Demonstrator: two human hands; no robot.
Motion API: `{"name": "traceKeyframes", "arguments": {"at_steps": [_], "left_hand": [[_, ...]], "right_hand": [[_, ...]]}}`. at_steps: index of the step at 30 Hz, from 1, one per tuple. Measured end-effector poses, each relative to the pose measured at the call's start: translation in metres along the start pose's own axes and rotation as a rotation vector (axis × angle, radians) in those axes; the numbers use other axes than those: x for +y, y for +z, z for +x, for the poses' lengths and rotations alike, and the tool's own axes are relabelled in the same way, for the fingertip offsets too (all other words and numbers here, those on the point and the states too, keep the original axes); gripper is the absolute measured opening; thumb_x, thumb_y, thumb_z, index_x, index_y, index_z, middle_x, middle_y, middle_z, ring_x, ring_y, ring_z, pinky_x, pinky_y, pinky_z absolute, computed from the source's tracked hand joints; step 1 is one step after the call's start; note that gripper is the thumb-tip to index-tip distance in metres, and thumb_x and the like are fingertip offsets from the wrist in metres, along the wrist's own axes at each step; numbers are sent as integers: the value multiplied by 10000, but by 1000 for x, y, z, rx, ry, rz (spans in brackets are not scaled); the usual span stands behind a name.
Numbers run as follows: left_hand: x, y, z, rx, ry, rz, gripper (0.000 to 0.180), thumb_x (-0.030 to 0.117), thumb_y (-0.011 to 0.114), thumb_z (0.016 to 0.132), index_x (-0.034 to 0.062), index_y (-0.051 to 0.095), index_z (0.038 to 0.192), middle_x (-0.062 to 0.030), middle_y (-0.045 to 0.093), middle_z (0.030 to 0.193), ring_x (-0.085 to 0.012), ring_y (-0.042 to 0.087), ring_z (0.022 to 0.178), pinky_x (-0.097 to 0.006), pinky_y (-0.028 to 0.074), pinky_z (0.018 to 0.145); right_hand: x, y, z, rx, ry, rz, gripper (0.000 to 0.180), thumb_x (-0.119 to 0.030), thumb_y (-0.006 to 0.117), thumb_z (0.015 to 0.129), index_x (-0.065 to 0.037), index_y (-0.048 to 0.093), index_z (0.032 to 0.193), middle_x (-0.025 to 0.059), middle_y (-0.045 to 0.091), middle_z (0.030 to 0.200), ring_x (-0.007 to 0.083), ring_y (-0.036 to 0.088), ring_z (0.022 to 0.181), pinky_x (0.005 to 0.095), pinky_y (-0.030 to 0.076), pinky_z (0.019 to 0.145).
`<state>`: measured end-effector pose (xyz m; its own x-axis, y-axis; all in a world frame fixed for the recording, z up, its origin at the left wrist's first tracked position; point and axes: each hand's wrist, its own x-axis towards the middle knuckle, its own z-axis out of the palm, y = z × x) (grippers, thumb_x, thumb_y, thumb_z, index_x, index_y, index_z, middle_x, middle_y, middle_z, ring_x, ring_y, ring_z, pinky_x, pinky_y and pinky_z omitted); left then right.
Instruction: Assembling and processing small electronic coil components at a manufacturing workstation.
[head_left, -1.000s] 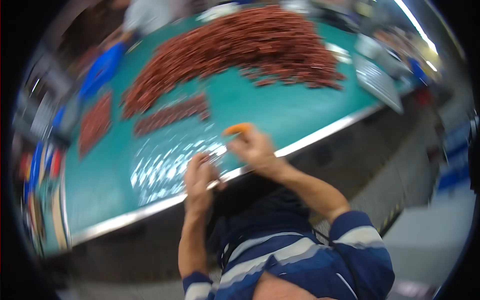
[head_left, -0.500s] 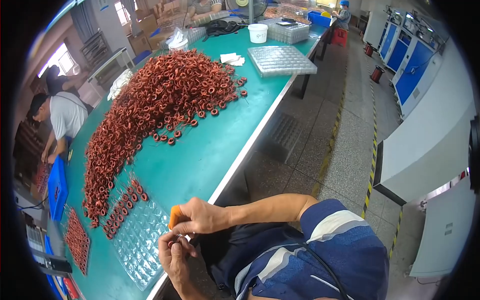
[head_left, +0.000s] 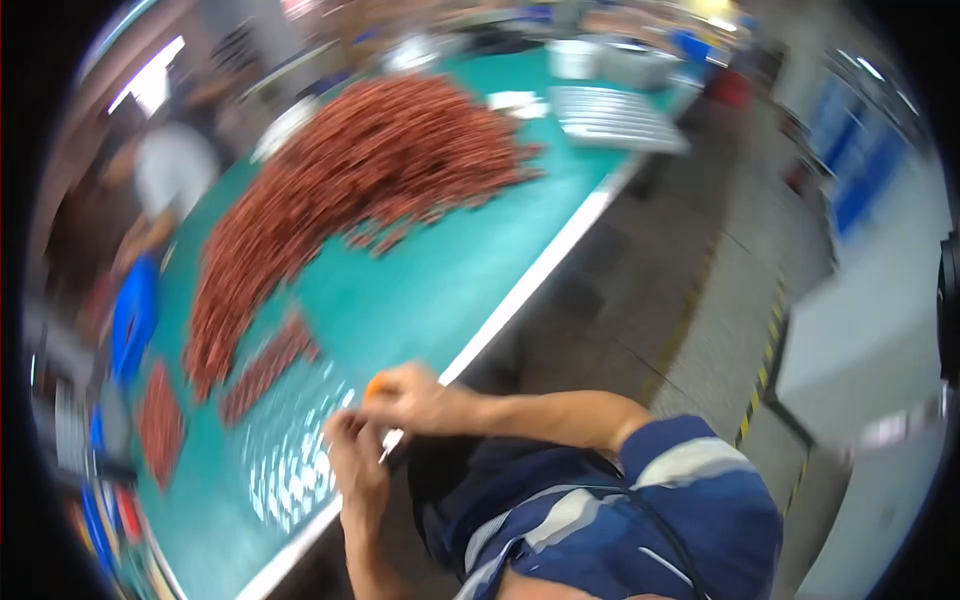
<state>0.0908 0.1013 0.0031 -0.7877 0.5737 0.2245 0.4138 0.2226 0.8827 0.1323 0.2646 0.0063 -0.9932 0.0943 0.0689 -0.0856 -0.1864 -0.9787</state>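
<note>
My right hand (head_left: pixel 425 402), just over the table's front edge, is closed round a small orange tool (head_left: pixel 376 386); its kind is hidden. My left hand (head_left: pixel 358 458) meets it from below, fingers pinched together. A small red ring coil showed in those fingers half a second ago; blur hides it now. Beside the hands lies a clear plastic tray with pockets (head_left: pixel 290 455), a few rows of red ring coils (head_left: pixel 265 372) standing along its far side. Farther off, a big heap of the same coils (head_left: pixel 360 160) covers much of the green table (head_left: pixel 400 290).
A second, filled batch of coils (head_left: pixel 160 425) sits at the left near a blue bin (head_left: pixel 134 315). Stacked clear trays (head_left: pixel 615 118) and a white tub (head_left: pixel 573 58) stand at the far end. Across the table, a person in a light shirt (head_left: pixel 175 165) bends over.
The whole view has swung, so table and heap appear shifted right and upward, blurred. Both hands remain together at the table edge, still closed.
</note>
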Motion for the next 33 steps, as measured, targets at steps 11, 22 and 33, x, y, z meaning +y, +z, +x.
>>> {"name": "traceKeyframes", "arguments": {"at_steps": [11, 22, 33], "left_hand": [[37, -42, 8, -421, 508, 612, 212, 127, 590, 862, 21, 495, 1019, -141, 513, 847, -319, 586, 782, -395, 482, 702], [7, -17, 5, -193, 413, 635, 141, 137, 561, 873, 40, 499, 954, -130, 548, 812, -308, 602, 729, -392, 484, 657], [-6, 11, -3, -33, 42, -992, 266, 141, 452, 996, 0, 351, 1198, -115, 538, 875, -177, 572, 737, -296, 500, 688]], "right_hand": [[-3, -26, 4, -240, 408, 265, 188, -179, 642, 891, 7, 629, 907, 32, 598, 695, 77, 531, 525, 179, 392, 447], [-5, -18, 2, -71, 246, -90, 154, -149, 644, 848, -3, 632, 801, 3, 530, 564, 57, 464, 456, 203, 333, 408], [-19, -8, 20, -96, 72, 8, 189, -178, 648, 871, 8, 636, 839, -8, 548, 630, 54, 466, 521, 198, 362, 460]]}}
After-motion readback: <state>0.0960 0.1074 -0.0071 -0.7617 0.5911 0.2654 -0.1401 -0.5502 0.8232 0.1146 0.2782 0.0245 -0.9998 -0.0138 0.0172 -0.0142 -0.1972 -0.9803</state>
